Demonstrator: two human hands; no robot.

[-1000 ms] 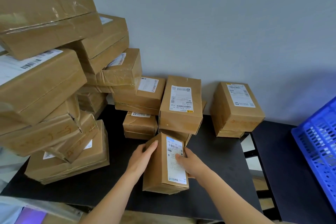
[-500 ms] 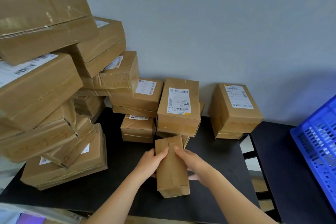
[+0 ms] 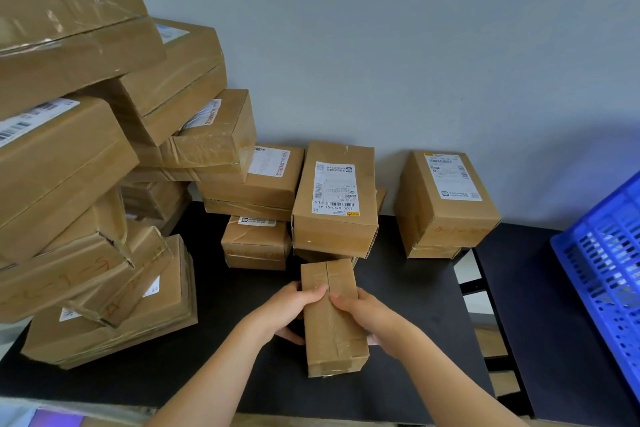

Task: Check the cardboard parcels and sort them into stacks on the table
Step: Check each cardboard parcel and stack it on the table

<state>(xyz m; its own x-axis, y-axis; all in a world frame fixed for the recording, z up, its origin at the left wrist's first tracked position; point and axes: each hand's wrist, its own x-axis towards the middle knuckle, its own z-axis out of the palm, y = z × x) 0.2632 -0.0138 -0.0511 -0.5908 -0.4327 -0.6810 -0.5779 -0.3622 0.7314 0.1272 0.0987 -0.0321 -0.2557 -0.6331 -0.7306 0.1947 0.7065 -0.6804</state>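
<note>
A: What can't you make out here?

B: The big leaning stack of parcels (image 3: 79, 156) is cut off by the left and top edges of the frame, so its full extent is lost. The blue crate (image 3: 604, 281) runs out of the right edge.

A: And the labels?

B: The print on the upright parcel's label (image 3: 335, 189) is too small to read, and the orange scrawl on the right-hand parcel (image 3: 446, 199) is too faint.

A: The held parcel (image 3: 331, 315)?

B: Its underside is hidden. The left hand (image 3: 289, 310) covers part of its side, the right hand (image 3: 367, 314) the other; both forearms leave the bottom edge.
</note>
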